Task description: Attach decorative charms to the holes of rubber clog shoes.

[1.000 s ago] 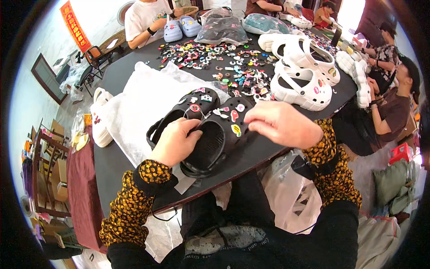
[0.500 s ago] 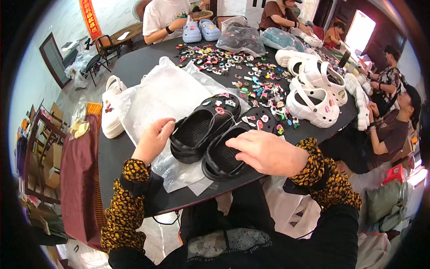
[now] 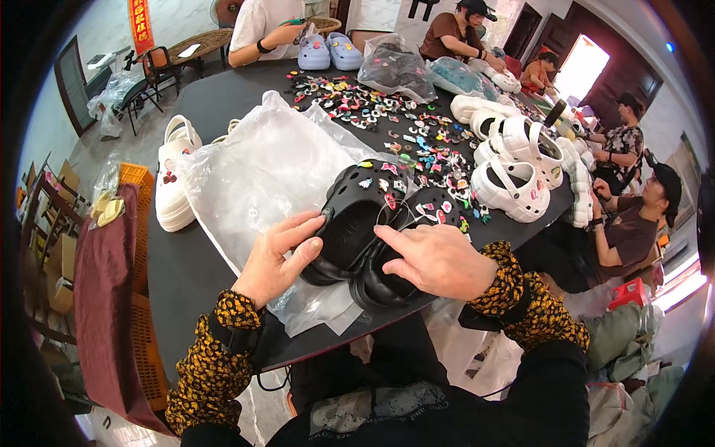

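Note:
A pair of black clogs with colourful charms on their toes lies side by side near the table's front edge. My left hand grips the outer rim of the left clog, thumb and fingers at its side. Over the right clog is my right hand, curled on its opening, with the index fingertip at a thin loop joining the pair. My right hand hides much of that clog. Beneath the pair spreads a translucent plastic bag.
Loose charms are scattered across the black table. White clogs stand at the right, another white clog at the left. Blue clogs and bagged shoes lie at the far side. Several people work around the table.
My left hand has moved right and come onto the left clog's rim. The pair has tilted, and my right index finger has come to the loop. The whole view has shifted slightly.

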{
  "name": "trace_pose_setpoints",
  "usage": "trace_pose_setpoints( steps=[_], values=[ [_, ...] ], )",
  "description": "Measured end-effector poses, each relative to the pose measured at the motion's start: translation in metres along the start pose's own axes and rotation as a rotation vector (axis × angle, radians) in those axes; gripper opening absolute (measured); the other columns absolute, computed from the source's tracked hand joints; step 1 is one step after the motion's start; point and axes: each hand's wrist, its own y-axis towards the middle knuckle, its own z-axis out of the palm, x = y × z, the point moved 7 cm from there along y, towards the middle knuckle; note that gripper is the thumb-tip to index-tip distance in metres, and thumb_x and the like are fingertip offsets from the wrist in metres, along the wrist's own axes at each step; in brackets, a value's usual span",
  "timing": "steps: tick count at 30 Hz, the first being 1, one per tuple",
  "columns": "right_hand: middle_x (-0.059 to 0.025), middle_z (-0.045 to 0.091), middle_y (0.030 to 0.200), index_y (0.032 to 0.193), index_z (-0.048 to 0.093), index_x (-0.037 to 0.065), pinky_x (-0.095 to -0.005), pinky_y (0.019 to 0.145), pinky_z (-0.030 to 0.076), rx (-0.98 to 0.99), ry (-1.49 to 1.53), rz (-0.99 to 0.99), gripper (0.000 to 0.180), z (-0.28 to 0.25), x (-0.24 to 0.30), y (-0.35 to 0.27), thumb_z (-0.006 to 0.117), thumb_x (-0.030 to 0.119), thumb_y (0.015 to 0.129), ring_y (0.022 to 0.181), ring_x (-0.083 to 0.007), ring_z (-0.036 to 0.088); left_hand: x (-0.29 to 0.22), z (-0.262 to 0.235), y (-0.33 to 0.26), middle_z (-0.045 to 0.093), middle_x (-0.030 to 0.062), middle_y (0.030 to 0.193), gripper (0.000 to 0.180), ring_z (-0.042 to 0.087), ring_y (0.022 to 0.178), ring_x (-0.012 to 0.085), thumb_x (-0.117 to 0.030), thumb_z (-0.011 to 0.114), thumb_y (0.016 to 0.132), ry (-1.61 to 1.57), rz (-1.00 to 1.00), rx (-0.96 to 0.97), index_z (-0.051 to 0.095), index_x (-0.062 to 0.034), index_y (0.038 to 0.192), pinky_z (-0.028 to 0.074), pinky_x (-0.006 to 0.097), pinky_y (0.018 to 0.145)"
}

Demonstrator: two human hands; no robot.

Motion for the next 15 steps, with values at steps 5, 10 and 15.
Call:
trace_pose_setpoints(
  steps=[5, 10, 15],
  values=[
    [-0.0088, 0.06, 0.074, 0.121, 0.053, 0.001, -0.0369, 0.061, 0.049, 0.019, -0.128, -0.018, 0.049, 0.006, 0.009, 0.006, 0.066, 0.027, 0.081, 0.069, -0.0262, 0.061, -0.003, -0.002, -0.004, 0.055, 0.0166, 0.128, 0.036, 0.053, 0.116, 0.0304, -0.019, 0.056, 0.09, 0.052, 0.055, -0.021, 0.058, -0.0022, 0.122, 0.039, 0.037, 0.099],
    [-0.0084, 0.059, 0.073, 0.119, 0.053, 0.002, -0.0375, 0.063, 0.049, 0.09, -0.066, 0.001, 0.046, 0.016, 0.008, 0.009, 0.066, 0.024, 0.081, 0.071, -0.0274, 0.061, -0.015, 0.0, -0.004, 0.057, 0.0166, 0.124, 0.036, 0.055, 0.111, 0.0326, -0.018, 0.06, 0.086, 0.149, 0.151, -0.024, 0.06, -0.0023, 0.118, 0.041, 0.038, 0.096],
    [-0.011, 0.06, 0.083, 0.116, 0.055, 0.006, -0.0386, 0.075, 0.047, 0.005, 0.109, 0.086, 0.039, 0.02, 0.002, -0.001, 0.066, 0.019, 0.081, 0.082, -0.0297, 0.058, -0.026, 0.001, -0.006, 0.059, 0.0162, 0.12, 0.034, 0.056, 0.105, 0.033, -0.016, 0.063, 0.083, 0.166, 0.182, -0.058, 0.062, -0.0012, 0.113, 0.042, 0.038, 0.094]
  ],
)
